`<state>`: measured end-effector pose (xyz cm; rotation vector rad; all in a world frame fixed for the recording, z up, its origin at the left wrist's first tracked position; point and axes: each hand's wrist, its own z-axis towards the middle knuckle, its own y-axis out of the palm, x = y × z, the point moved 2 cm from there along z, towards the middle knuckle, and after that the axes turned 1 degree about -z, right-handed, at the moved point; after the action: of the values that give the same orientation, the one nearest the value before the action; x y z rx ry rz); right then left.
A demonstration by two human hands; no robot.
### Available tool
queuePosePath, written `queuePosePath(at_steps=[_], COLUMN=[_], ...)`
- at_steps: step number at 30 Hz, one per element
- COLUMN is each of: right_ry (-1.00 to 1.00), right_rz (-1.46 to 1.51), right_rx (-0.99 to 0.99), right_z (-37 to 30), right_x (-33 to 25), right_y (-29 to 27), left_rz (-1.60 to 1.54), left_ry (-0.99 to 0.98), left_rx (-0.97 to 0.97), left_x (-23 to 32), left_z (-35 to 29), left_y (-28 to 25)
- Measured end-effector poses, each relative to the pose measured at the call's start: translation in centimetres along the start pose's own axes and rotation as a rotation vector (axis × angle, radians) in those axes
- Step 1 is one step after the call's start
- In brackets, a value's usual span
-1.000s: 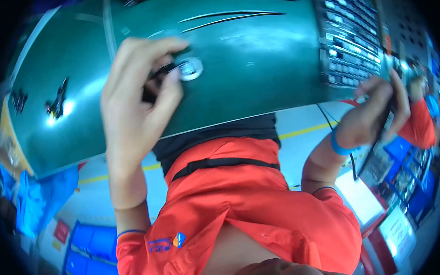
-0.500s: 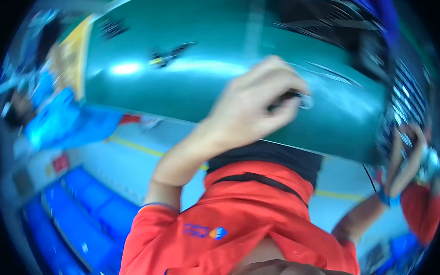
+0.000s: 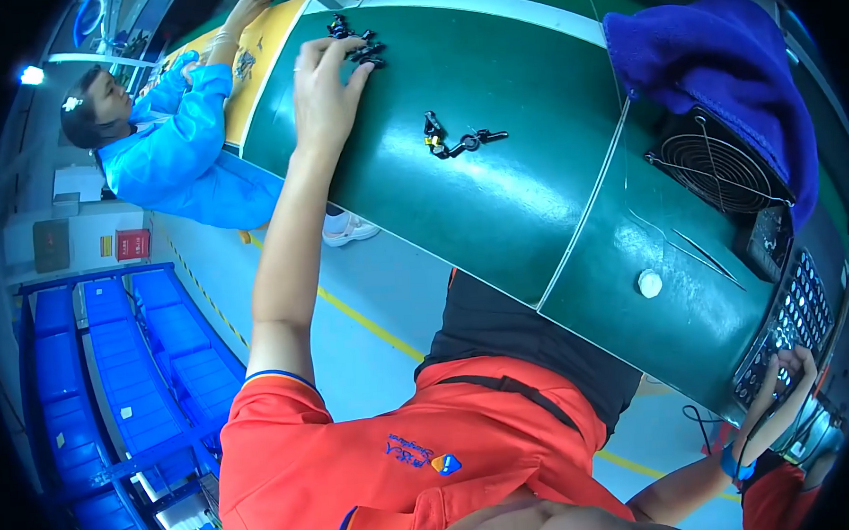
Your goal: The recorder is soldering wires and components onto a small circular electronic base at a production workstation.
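My left hand (image 3: 327, 89) reaches to the far left of the green tabletop (image 3: 413, 218). Its thumb and fingers are apart, with the fingertips beside a cluster of small black parts (image 3: 368, 50); I see nothing held. Nearer the middle lies a black jointed piece with a yellow spot (image 3: 457, 145). At the right edge, my right hand (image 3: 785, 377) is closed, fingertips pinched over a dark tray with rows of round shiny spots (image 3: 787, 320). What lies between those fingertips is too small to make out. A small white round object (image 3: 650, 284) sits left of the tray.
A black fan with a wire guard (image 3: 718, 162) stands back right beneath a purple cloth (image 3: 718, 53). Tweezers (image 3: 708, 257) lie before it. A co-worker in blue (image 3: 173, 153) sits left by a yellow surface (image 3: 277, 44). Blue bins (image 3: 111, 354) stand lower left.
My left hand has moved from above the tabletop near my body to the black parts at far left, and its curled fingers have spread. The view has shifted; my right hand stays by the tray.
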<state>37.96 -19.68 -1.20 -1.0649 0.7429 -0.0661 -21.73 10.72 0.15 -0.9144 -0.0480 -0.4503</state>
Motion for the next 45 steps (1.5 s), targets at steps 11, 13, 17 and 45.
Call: queuePosePath(at_steps=[11, 13, 17, 45], right_ry=[-0.257, -0.306, -0.277, -0.442], right_rz=[0.356, 0.262, 0.28, 0.673], right_rx=[0.064, 0.018, 0.058, -0.253], right_z=[-9.5, -9.8, -10.0, -9.0], right_x=[-13.2, -14.6, -13.5, -15.6], right_y=[6.1, 7.2, 8.3, 9.9], left_rz=[0.129, 0.124, 0.063, -1.118], left_ry=[0.54, 0.349, 0.261, 0.116], left_rx=[0.183, -0.082, -0.362, -0.835], left_x=[7.2, 7.7, 6.2, 26.8], left_z=[14.0, 15.7, 18.8, -10.1], left_y=[16.0, 19.6, 19.9, 1.9])
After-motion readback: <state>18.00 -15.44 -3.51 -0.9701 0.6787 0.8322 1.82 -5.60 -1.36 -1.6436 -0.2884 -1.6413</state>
